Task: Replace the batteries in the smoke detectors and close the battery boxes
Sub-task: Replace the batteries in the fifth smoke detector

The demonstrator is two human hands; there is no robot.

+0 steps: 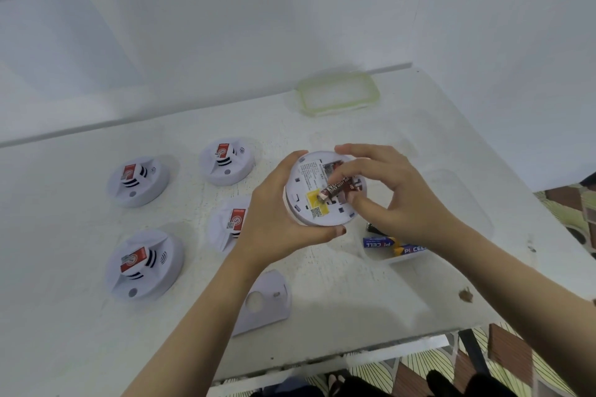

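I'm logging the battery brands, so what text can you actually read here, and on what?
"PI CELL", second letter unsure: blue battery.
"PI CEL", rest hidden: second blue battery.
Blurred: print on the brown battery that the right hand pinches.
Too small: back label of the held detector in the left hand.
Unreadable: red stickers on the other detectors.
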